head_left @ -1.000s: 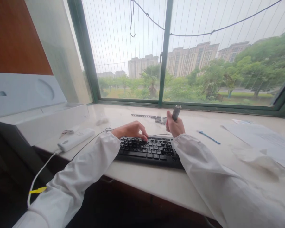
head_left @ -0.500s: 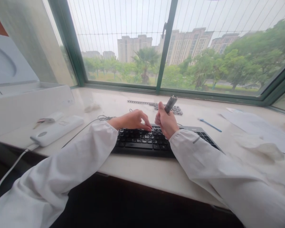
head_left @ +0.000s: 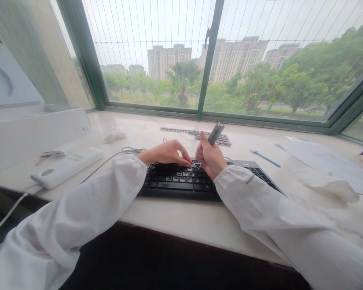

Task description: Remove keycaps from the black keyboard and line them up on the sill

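The keyboard (head_left: 181,186) is lying flat on the counter (head_left: 181,211) in front of me, with pale squares showing among its dark keys where caps seem to be missing. I am judging it to be light and stiff, a slab of plastic that might be sliding under a push, so its outer edges are looking like the best hold; the bare spots are seeming more fragile.

My left hand (head_left: 169,152) is reaching over the keyboard, thumb and finger drawn together at the upper keys; whether they are pinching anything, I am not able to say. My right hand (head_left: 211,155) is hanging above the keyboard's middle, fingers curling tight around a grey tool (head_left: 216,133) that is pointing up and away.

Behind the keyboard, keycaps (head_left: 224,140) are lying in rows. To its left a cable (head_left: 133,150) is coiling, and farther out a white charger (head_left: 68,167) is resting. To its right a blue stick (head_left: 265,159) is lying, with a tissue (head_left: 340,189) and papers (head_left: 323,161) beyond.
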`<state>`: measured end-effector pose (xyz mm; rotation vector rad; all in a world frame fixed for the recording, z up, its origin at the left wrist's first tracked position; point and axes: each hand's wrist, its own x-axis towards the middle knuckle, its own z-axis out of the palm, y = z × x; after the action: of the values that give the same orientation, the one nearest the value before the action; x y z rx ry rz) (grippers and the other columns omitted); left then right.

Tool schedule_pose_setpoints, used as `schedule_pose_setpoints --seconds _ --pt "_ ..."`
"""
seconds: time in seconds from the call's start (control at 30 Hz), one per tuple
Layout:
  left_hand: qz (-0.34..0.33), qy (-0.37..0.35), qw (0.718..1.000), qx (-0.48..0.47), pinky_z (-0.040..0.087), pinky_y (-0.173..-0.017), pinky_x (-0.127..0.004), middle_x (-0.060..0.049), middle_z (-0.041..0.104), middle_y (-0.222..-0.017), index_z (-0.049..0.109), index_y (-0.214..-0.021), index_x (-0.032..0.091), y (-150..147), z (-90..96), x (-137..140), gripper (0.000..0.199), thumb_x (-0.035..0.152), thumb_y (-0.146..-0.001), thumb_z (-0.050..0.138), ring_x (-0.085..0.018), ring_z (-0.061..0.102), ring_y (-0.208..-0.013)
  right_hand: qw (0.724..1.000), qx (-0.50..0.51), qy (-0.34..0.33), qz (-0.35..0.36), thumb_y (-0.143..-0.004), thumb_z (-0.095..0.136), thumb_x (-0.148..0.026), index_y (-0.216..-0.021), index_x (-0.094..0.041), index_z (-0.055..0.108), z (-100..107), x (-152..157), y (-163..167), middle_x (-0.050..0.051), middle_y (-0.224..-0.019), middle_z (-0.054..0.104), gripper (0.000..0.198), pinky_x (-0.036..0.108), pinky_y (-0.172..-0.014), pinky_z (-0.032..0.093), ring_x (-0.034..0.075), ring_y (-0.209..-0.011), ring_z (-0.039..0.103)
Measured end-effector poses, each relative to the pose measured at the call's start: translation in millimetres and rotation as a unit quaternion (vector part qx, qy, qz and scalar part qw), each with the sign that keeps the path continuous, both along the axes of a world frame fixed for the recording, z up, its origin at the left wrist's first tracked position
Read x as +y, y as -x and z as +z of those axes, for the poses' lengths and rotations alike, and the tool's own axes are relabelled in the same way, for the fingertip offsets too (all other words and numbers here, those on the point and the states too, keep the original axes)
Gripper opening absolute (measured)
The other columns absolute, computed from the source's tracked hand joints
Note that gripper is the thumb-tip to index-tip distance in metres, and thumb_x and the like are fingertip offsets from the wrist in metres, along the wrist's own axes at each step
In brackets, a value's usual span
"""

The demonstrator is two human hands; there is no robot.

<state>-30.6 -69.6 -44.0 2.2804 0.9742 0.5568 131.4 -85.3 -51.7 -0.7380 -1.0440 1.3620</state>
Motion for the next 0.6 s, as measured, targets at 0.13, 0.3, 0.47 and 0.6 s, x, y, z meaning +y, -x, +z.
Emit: schedule_pose_setpoints --seconds 0.13,0.3,0.47,0.6 --pt "-0.002 0.0 1.0 0.003 0.043 -0.068 -0.026 -0.004 0.074 -0.081 0.077 -0.087 0.02 -0.4 1.3 -0.9 0.029 0.042 -0.068 0.073 -0.015 0.063 -0.073 0.999 0.031 0.043 -0.005 -0.085 0.056 -0.05 -0.056 -0.021 0.031 0.2 2.5 -2.8 -0.01 -0.04 0.021 0.048 0.019 -0.034 0.019 0.004 -0.035 0.021" --pt "0.005 -0.003 1.0 -0.002 0.042 -0.067 -0.025 -0.004 0.073 -0.079 0.078 -0.085 0.02 -0.9 1.2 -0.8 0.028 0.041 -0.067 0.074 -0.014 0.061 -0.071 0.996 0.044 0.081 -0.014 -0.085 0.056 -0.049 -0.057 -0.021 0.03 0.1 6.3 -5.2 -0.011 -0.039 0.022 0.048 0.019 -0.033 0.02 0.005 -0.035 0.022" --pt "-0.001 -0.006 1.0 -0.002 0.042 -0.066 -0.025 -0.004 0.073 -0.078 0.078 -0.086 0.02 -0.3 0.0 0.4 0.03 0.042 -0.067 0.073 -0.013 0.06 -0.068 0.999 0.017 0.032 -0.016 -0.084 0.057 -0.05 -0.055 -0.022 0.029 -1.1 2.2 -1.1 -0.01 -0.039 0.022 0.049 0.02 -0.032 0.019 0.005 -0.034 0.021" --pt "0.001 0.0 1.0 -0.004 0.042 -0.067 -0.024 -0.004 0.073 -0.078 0.078 -0.085 0.019 0.6 -1.1 1.7 0.031 0.043 -0.066 0.074 -0.014 0.061 -0.069 0.999 -0.005 0.015 -0.039 -0.08 0.06 -0.054 -0.056 -0.023 0.029 -2.0 -1.0 2.3 -0.01 -0.039 0.024 0.05 0.022 -0.031 0.019 0.005 -0.033 0.021"
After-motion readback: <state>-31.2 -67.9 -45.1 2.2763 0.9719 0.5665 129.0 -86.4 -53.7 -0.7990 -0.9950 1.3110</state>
